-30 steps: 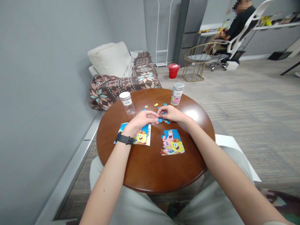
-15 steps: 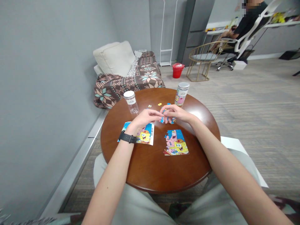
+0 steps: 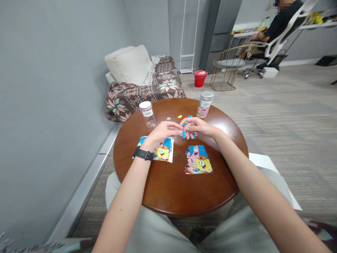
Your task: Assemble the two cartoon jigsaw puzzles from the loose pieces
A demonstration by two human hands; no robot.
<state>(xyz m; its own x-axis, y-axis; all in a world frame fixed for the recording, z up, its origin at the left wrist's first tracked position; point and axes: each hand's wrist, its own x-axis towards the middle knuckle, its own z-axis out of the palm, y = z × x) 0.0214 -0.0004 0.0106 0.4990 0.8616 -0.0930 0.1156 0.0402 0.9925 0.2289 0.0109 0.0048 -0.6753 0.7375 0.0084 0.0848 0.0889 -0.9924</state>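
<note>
My left hand [image 3: 166, 131] and my right hand [image 3: 196, 127] meet over the far half of the round table. Between their fingertips is a blue puzzle piece [image 3: 184, 134], pinched by my left hand and touched by my right fingers. More loose pieces lie under and around my right hand, with a yellow piece [image 3: 179, 116] beyond. A partly joined cartoon puzzle [image 3: 198, 160] lies nearer to me, its left edge jagged. My left wrist and hand partly cover a printed picture sheet [image 3: 163, 151] showing similar characters.
A clear jar [image 3: 150, 119] with a white lid stands at the back left of the table [image 3: 173, 189]; a labelled jar [image 3: 204, 105] stands at the back right. Beyond are a covered sofa [image 3: 147, 91], a red bin [image 3: 200, 78] and a seated person [image 3: 279, 24].
The blue piece between my fingertips has turned slightly and shows more fully. My hands have barely moved, and the view has shifted a little.
</note>
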